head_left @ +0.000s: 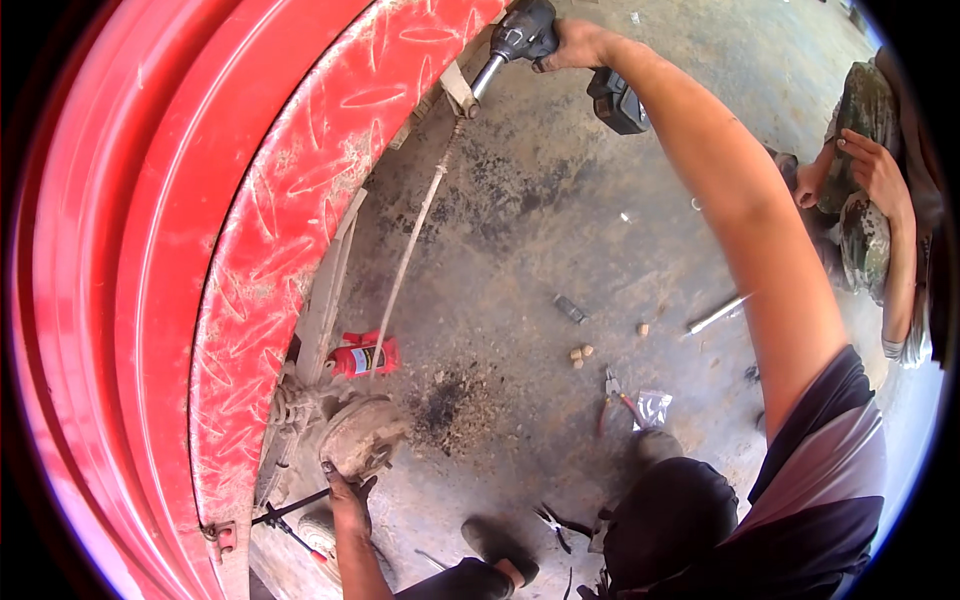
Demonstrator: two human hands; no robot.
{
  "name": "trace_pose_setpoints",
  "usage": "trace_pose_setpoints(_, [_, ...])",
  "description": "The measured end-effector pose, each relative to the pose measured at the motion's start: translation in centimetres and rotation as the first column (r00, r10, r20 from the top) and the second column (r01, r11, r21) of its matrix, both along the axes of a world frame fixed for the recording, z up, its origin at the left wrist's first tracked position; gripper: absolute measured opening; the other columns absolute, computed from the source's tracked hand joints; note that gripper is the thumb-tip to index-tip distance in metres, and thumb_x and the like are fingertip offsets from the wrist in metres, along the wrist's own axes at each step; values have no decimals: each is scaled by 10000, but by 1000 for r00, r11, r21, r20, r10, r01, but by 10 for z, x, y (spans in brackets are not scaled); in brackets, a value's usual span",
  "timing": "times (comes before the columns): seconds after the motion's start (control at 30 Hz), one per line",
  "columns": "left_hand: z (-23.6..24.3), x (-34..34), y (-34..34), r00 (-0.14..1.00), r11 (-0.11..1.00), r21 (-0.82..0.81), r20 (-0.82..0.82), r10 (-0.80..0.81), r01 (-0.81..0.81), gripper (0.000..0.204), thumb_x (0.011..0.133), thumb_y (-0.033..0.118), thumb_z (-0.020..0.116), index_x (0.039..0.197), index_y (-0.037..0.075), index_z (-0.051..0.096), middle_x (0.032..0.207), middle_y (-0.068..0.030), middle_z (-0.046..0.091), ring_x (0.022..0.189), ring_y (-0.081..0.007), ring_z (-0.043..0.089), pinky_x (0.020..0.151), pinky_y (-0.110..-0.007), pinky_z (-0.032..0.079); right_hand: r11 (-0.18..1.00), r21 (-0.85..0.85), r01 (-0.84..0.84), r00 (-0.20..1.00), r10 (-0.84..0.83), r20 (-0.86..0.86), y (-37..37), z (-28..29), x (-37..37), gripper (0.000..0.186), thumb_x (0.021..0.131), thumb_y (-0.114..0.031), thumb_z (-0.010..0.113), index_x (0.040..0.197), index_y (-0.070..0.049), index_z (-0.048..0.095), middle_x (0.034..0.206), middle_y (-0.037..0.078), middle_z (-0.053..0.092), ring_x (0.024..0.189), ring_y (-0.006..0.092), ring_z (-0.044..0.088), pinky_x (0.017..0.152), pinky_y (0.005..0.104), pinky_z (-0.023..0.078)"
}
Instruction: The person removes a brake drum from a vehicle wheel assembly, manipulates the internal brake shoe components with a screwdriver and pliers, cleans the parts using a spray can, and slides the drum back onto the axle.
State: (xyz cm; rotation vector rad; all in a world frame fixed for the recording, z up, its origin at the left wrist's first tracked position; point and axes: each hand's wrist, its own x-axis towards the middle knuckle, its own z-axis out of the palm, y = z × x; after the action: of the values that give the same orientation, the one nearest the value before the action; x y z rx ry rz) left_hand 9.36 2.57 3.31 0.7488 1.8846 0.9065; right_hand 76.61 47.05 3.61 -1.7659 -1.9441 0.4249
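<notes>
At the top, my right hand [580, 46] is wrapped round a black cordless impact wrench [525, 30] with its battery below. Its long socket [487, 78] meets a bracket [459, 90] under the red body, at the upper end of a thin rusty rod [425, 205]. That rod slopes down toward a dirty brake drum [365, 437]. Low on the left, my left hand [350, 503] is at the drum's lower edge, closed around a dark bar [290, 510]. One fingertip points up at the drum; the other fingers are partly hidden.
A red, tread-patterned vehicle edge [300, 190] curves down the left. A red bottle jack [363, 355] stands behind the drum, beside loose dirt [455, 410]. Pliers [612, 395], more pliers [560, 525] and a metal tube [717, 314] lie on the concrete. Another person [870, 180] is at right.
</notes>
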Motion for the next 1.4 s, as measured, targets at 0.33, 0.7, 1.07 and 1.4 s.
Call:
trace_pose_setpoints(0.33, [5,6,1,1000,1000,-9,-11,-15,15,922,981,771,394,1577,70,348,1502,-129,525,1341,-292,551,1021,-482,525,997,71,26,997,-21,-71,2,-16,0,680,696,-530,861,1081,14,727,1060,229,738,1043,353,699,935,418,535])
trace_pose_setpoints(0.7, [3,-1,-1,1000,999,-35,-30,5,-6,914,983,766,399,1567,63,365,1480,-136,541,1323,-295,565,1001,-489,537,993,99,65,997,-60,-52,-5,-14,-4,642,708,-491,869,1057,27,726,1056,240,734,1035,365,697,934,422,539])
trace_pose_setpoints(1.07, [-7,-16,-4,999,999,-36,-25,-26,25,915,974,790,368,1590,115,337,1525,-111,503,1359,-293,534,1004,-504,530,994,95,51,996,-44,-73,-4,-15,-3,648,712,-466,858,1100,31,711,1066,254,730,1052,373,697,937,428,538])
trace_pose_setpoints(1.4, [1,5,2,996,999,-45,-89,-14,10,951,965,806,353,1580,81,344,1517,-157,506,1354,-344,540,1010,-542,532,987,158,24,998,-15,-58,-5,-14,1,671,698,-495,867,1092,22,701,1053,250,730,1039,384,696,937,437,541])
